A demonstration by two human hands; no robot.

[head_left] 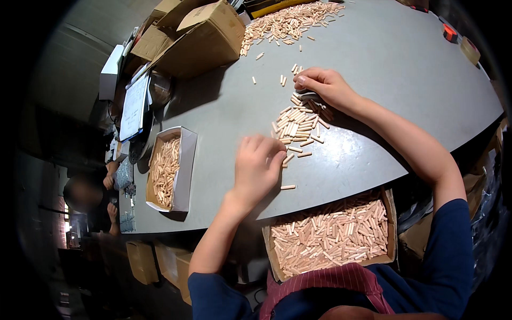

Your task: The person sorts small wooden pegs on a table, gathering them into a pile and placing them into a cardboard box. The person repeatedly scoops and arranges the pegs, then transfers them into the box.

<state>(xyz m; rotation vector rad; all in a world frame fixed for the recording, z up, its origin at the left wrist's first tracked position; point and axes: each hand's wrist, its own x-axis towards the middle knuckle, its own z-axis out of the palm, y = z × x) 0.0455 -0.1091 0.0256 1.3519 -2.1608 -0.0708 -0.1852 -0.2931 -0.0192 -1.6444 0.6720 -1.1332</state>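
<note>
wooden dowels (296, 128) lie in a loose pile on the grey bench (384, 53), between the person's two hands, most of them flat and pointing in mixed directions. left hand (258, 165): at the near left side of the pile, fingers curled inward, blurred; i cannot tell whether its grip holds a dowel. right hand (324, 88): over the far end of the pile, thumb and forefinger drawn close together; a grey item (309, 97) shows under the palm, kind unclear, and i cannot tell whether this grip has anything pinched. a few dowels sit just beyond the right fingertips; a pair and a single one lie to the left of these, apart from the pile. one more lies near the bench edge, right of the left wrist. a larger heap of dowels (293, 22) spreads at the far side, beside an open cardboard box (205, 40). left of the left hand stands a white-walled box (186, 168) with dowels inside. below the near edge, in front of the torso, a shallow carton (392, 226) is filled with dowels. at far left, a co-worker's hands (112, 212) are near a clear plastic bag (124, 173).
</note>
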